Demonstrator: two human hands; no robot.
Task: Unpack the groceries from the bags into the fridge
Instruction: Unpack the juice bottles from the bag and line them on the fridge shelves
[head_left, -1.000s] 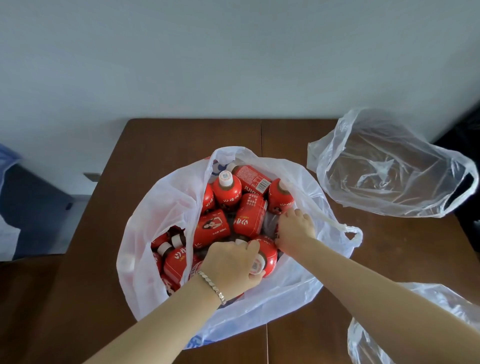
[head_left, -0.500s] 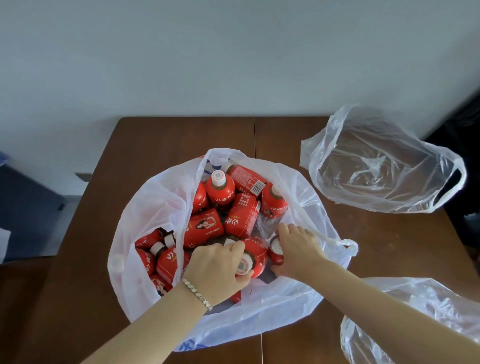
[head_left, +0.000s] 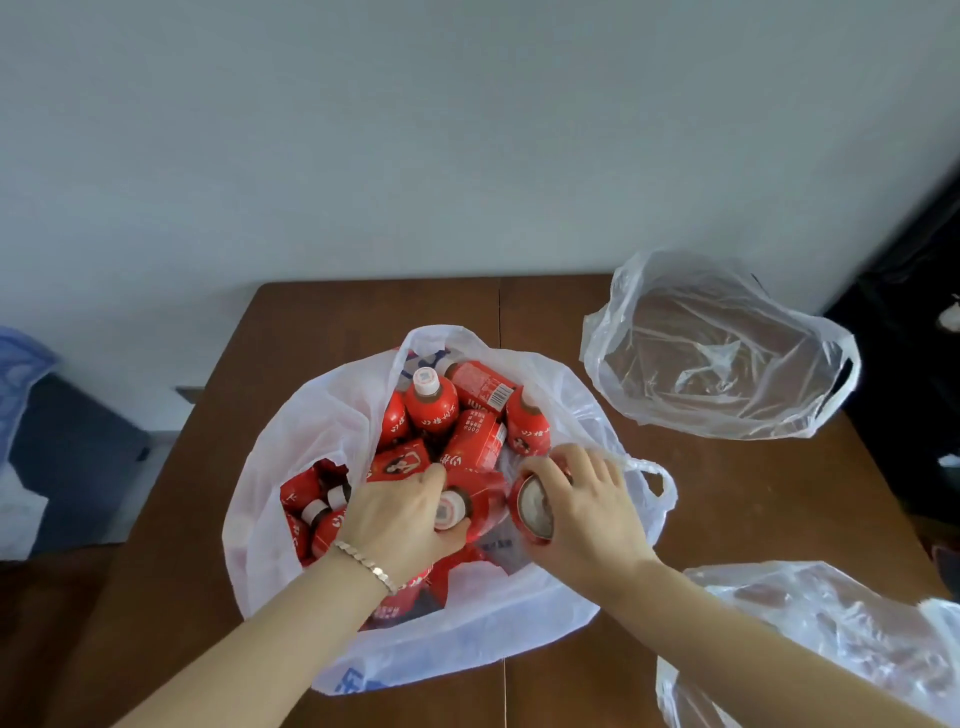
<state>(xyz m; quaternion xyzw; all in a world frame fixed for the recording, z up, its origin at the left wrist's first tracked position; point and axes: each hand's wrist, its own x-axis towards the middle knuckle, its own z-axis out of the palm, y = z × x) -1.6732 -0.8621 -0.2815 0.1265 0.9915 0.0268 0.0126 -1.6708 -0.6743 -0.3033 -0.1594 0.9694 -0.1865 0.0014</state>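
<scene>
The left hand (head_left: 400, 514) stays curled round a capped bottle (head_left: 448, 512) inside the white bag (head_left: 291, 447); just right of that grip the right hand (head_left: 592, 512), groping a moment ago, now clasps a second bottle (head_left: 535, 506), base turned up, so both seem ready to lift out for the fridge

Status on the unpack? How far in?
Done: the clear bag at far right looks emptied. In hand: left hand grips a white-capped red bottle, right hand grips a second red bottle, both inside the white bag. Left: that bag holds many more red bottles; the fridge is out of view.
</scene>
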